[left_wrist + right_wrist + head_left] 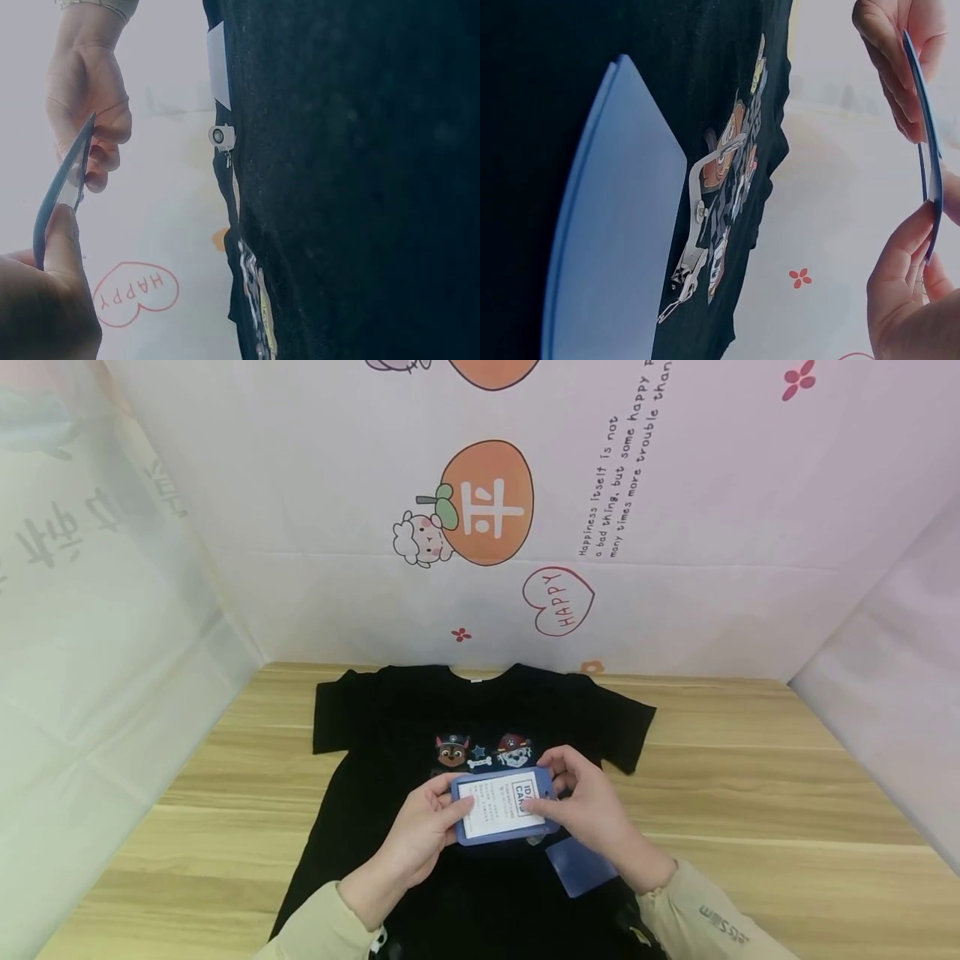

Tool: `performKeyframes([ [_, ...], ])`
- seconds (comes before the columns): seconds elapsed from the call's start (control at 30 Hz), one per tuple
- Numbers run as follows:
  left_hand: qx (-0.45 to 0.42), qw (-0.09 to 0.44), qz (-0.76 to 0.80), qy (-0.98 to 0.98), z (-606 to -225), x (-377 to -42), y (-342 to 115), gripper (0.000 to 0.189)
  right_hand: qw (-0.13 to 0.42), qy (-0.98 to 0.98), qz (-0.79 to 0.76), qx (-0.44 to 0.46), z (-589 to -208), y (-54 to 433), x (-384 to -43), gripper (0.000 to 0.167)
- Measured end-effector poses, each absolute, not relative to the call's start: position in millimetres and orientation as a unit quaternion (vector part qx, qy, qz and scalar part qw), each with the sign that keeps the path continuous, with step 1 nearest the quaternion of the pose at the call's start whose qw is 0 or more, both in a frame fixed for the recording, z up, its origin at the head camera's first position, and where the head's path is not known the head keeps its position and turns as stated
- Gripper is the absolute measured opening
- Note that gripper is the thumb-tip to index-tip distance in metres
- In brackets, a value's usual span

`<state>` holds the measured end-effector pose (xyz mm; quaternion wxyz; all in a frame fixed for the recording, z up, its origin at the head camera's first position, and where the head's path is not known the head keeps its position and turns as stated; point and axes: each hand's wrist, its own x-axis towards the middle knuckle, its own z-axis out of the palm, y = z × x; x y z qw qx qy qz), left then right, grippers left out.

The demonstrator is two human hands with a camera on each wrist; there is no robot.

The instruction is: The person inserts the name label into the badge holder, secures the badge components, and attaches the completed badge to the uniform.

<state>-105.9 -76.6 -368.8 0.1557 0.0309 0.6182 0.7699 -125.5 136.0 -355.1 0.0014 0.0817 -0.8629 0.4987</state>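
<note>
A blue ID card holder (501, 842) with a white printed card (491, 810) in it is held over a black T-shirt (420, 718). My left hand (418, 828) grips its left end, thumb on the card's face. At the other end my right hand (588, 800) pinches the holder, thumb over the card's printed heading. In the left wrist view, the holder (56, 191) appears edge-on between both hands. On the shirt, near my right wrist, lies a flat blue rectangular piece (622, 210). Beside that piece is a badge clip with a clear strap (697, 202).
Cartoon dogs (480, 753) are printed on the shirt's chest. Underneath is a wood-grain table (750, 793). A printed cloth wall (337, 593) rises at the table's back edge, and pale cloth (112, 635) hangs at the sides.
</note>
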Motion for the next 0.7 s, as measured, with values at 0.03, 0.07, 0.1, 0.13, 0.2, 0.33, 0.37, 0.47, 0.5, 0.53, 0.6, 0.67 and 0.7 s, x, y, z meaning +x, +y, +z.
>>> performKeyframes([
  [0.03, 0.031, 0.155, 0.768, 0.62, -368.6, -106.0, -76.8, 0.036, 0.0, -0.863, 0.498, 0.081, -355.0, 135.9, -125.3, 0.041],
  [0.07, 0.03, 0.156, 0.766, 0.623, -368.1, -106.2, -77.0, 0.035, 0.001, -0.864, 0.497, 0.084, -354.8, 135.8, -125.0, 0.042],
  [0.1, 0.029, 0.155, 0.765, 0.625, -367.5, -106.4, -77.3, 0.035, 0.002, -0.864, 0.496, 0.087, -354.6, 135.8, -124.8, 0.042],
  [0.13, 0.028, 0.155, 0.763, 0.626, -366.8, -106.8, -77.6, 0.034, 0.003, -0.865, 0.494, 0.089, -354.2, 135.7, -124.5, 0.042],
  [0.2, 0.027, 0.155, 0.761, 0.63, -365.4, -107.3, -78.3, 0.034, 0.006, -0.866, 0.492, 0.092, -353.4, 135.7, -124.4, 0.043],
  [0.33, 0.033, 0.157, 0.756, 0.634, -363.7, -108.2, -79.9, 0.035, 0.007, -0.87, 0.484, 0.098, -352.0, 135.5, -124.4, 0.045],
  [0.37, 0.035, 0.158, 0.755, 0.635, -363.4, -108.2, -80.1, 0.035, 0.005, -0.87, 0.482, 0.099, -351.7, 135.4, -124.4, 0.045],
  [0.47, 0.038, 0.16, 0.753, 0.637, -363.1, -108.4, -80.4, 0.036, 0.0, -0.872, 0.479, 0.105, -352.0, 135.0, -124.7, 0.044],
  [0.5, 0.039, 0.16, 0.753, 0.638, -363.1, -108.5, -80.4, 0.036, -0.001, -0.872, 0.477, 0.106, -352.4, 134.9, -124.8, 0.044],
  [0.53, 0.04, 0.161, 0.752, 0.638, -363.0, -108.6, -80.3, 0.036, -0.002, -0.872, 0.477, 0.108, -352.8, 135.1, -125.1, 0.044],
  [0.6, 0.041, 0.16, 0.75, 0.64, -362.9, -108.7, -80.2, 0.036, -0.004, -0.871, 0.478, 0.114, -353.6, 135.9, -125.6, 0.045],
  [0.67, 0.043, 0.159, 0.748, 0.643, -362.4, -108.7, -80.3, 0.036, -0.006, -0.868, 0.481, 0.124, -354.2, 137.9, -126.7, 0.045],
  [0.7, 0.044, 0.159, 0.747, 0.644, -362.2, -108.7, -80.4, 0.036, -0.006, -0.865, 0.485, 0.129, -354.0, 139.4, -127.3, 0.045],
])
